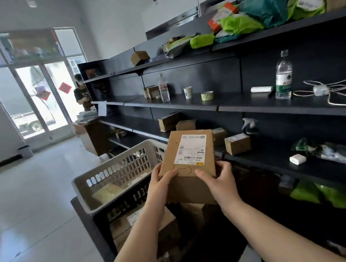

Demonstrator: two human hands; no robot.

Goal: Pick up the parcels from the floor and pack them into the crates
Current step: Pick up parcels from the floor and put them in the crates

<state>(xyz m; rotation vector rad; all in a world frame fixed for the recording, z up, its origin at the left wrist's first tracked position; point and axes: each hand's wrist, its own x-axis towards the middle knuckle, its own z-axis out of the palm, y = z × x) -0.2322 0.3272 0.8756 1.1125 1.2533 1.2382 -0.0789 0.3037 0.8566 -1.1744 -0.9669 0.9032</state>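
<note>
Two hands (165,181) (215,177) gripping flat cardboard parcel (187,155), slotted grey crate (116,173) beside

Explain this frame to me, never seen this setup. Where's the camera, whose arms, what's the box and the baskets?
There is no robot here. The one picture comes from a wide-angle camera worn on a person's head, looking forward and down, so the two bare arms reaching in from the bottom are the wearer's own.

The left hand and right hand grip a brown cardboard parcel by its near edge, thumbs on top. Its white shipping label faces the camera.

Just beyond and to the left of the parcel sits a grey slotted crate, stacked on a dark crate that already holds cardboard boxes.

On the right run dark shelves carrying small boxes, green mailer bags, two water bottles, a paper cup and a tape roll. Another person stands near the glass door at the back.
</note>
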